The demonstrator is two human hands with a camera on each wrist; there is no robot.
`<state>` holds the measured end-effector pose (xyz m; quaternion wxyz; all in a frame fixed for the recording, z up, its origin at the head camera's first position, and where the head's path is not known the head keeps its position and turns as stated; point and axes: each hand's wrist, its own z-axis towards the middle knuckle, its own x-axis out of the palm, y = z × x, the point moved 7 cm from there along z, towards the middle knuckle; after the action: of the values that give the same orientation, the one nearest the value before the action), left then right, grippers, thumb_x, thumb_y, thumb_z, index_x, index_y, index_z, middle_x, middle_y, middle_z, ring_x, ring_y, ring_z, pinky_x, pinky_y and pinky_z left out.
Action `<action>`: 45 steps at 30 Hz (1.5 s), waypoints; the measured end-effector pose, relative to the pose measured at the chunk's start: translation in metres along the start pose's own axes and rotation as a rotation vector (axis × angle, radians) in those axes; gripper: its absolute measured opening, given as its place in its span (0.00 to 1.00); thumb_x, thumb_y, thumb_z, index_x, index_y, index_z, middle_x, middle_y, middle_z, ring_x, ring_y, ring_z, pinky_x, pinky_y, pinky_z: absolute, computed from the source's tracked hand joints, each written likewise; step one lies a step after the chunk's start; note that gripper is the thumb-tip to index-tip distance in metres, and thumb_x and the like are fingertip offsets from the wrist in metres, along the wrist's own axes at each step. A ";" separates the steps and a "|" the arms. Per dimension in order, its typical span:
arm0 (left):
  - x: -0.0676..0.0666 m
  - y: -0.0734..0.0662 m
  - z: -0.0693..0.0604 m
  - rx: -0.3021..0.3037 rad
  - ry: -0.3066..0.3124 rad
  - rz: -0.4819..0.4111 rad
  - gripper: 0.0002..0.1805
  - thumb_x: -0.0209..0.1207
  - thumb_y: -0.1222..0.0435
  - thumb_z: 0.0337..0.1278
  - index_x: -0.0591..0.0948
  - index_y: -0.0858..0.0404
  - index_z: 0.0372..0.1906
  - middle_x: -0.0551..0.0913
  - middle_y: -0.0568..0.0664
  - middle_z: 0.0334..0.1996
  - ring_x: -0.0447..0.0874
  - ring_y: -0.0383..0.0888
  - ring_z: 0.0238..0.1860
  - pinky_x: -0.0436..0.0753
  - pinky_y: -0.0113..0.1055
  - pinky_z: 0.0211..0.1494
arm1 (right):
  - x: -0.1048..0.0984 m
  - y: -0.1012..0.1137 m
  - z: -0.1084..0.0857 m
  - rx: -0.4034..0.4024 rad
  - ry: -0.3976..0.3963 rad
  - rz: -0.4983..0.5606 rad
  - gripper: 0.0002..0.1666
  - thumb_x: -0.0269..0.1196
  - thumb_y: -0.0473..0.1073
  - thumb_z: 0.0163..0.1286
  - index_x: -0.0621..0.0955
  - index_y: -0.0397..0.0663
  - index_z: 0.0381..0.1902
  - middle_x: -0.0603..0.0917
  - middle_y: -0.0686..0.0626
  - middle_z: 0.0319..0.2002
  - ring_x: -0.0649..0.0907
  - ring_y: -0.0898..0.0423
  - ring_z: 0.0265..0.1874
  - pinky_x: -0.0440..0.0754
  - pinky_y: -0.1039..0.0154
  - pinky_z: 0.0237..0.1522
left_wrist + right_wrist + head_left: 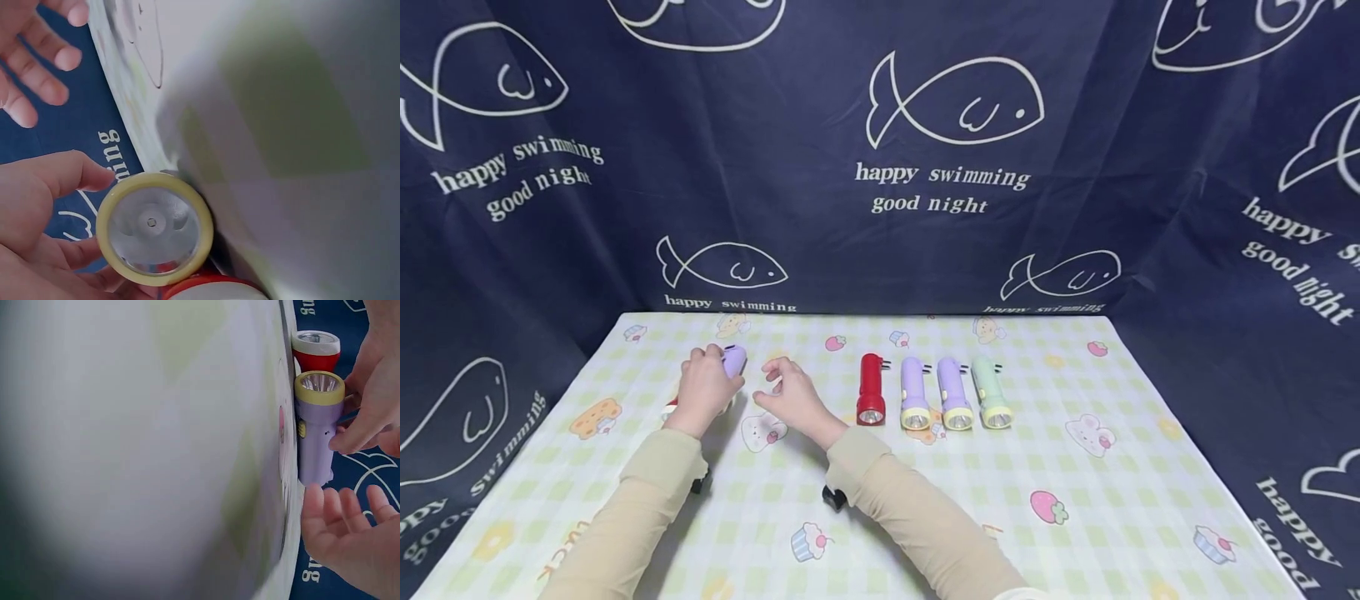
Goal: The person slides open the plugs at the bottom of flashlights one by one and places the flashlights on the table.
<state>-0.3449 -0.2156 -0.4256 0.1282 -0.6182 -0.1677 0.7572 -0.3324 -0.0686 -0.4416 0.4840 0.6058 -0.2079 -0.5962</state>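
Observation:
A purple flashlight with a yellow head lies on the cloth at the left. My left hand holds its body, thumb on one side and fingers on the other in the left wrist view. Close beside it is a red flashlight with a white rim, largely hidden by the left hand in the head view. My right hand is just right of the purple flashlight, fingers loosely bent and holding nothing. In the right wrist view, its fingertips appear near the flashlight's tail end.
To the right, a red flashlight, two purple flashlights and a green flashlight lie in a row, heads toward me, plug prongs out sideways. A checked cloth covers the table. A dark blue fish-print curtain hangs behind.

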 end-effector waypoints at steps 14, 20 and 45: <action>0.005 -0.007 0.004 -0.060 0.126 0.059 0.35 0.62 0.59 0.50 0.66 0.84 0.53 0.73 0.79 0.43 0.72 0.71 0.44 0.74 0.58 0.48 | 0.024 -0.016 -0.008 0.407 0.136 0.643 0.30 0.62 0.34 0.59 0.67 0.37 0.59 0.77 0.46 0.41 0.82 0.44 0.41 0.84 0.50 0.43; 0.005 -0.013 0.007 -0.069 0.140 0.049 0.32 0.61 0.60 0.52 0.68 0.84 0.51 0.76 0.79 0.41 0.75 0.72 0.44 0.75 0.58 0.50 | 0.031 -0.016 -0.009 0.453 0.158 0.765 0.33 0.61 0.35 0.60 0.65 0.36 0.62 0.76 0.46 0.42 0.80 0.45 0.44 0.82 0.48 0.49; 0.014 -0.011 0.006 -0.172 0.255 -0.038 0.26 0.59 0.59 0.50 0.72 0.80 0.43 0.77 0.69 0.35 0.76 0.58 0.33 0.79 0.48 0.38 | 0.038 -0.017 -0.008 0.484 0.138 0.780 0.27 0.60 0.32 0.59 0.68 0.39 0.58 0.78 0.46 0.43 0.79 0.53 0.39 0.83 0.52 0.47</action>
<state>-0.3536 -0.2001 -0.4327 0.1095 -0.7148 -0.2259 0.6527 -0.3229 -0.0896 -0.4774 0.5298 0.6160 -0.5208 -0.2622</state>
